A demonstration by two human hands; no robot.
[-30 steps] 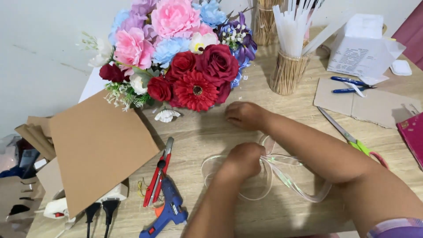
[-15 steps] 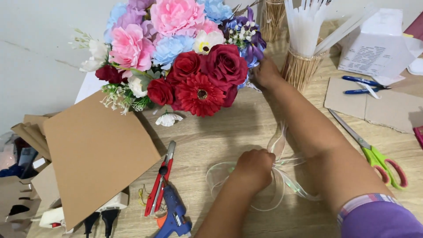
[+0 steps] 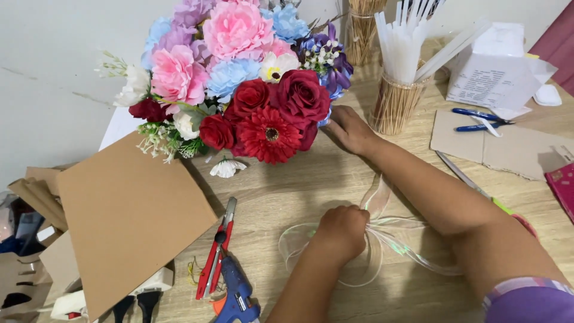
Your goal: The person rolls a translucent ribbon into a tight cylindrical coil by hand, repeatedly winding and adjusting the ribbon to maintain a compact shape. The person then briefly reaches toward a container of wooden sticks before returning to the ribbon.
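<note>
My left hand (image 3: 339, 231) is closed on the middle of a clear, shimmering ribbon bow (image 3: 382, 236) that lies on the wooden table (image 3: 281, 197). My right hand (image 3: 350, 128) reaches forward and touches the right side of a flower bouquet (image 3: 239, 78) of pink, blue, purple and red blooms. The fingers of the right hand lie flat against the bouquet's base, partly hidden under the red flowers. A small white flower (image 3: 227, 168) lies loose on the table in front of the bouquet.
A brown cardboard sheet (image 3: 128, 215) lies at the left. A red box cutter (image 3: 216, 251) and a blue glue gun (image 3: 238, 296) sit near the front. Behind stand a stick holder with white glue sticks (image 3: 397, 90), a white box (image 3: 493, 69), blue pens (image 3: 478, 119) and scissors (image 3: 472, 185).
My right hand moved from the table up to the bouquet's right side. My left hand stayed on the ribbon bow. The view shifted closer to the flowers.
</note>
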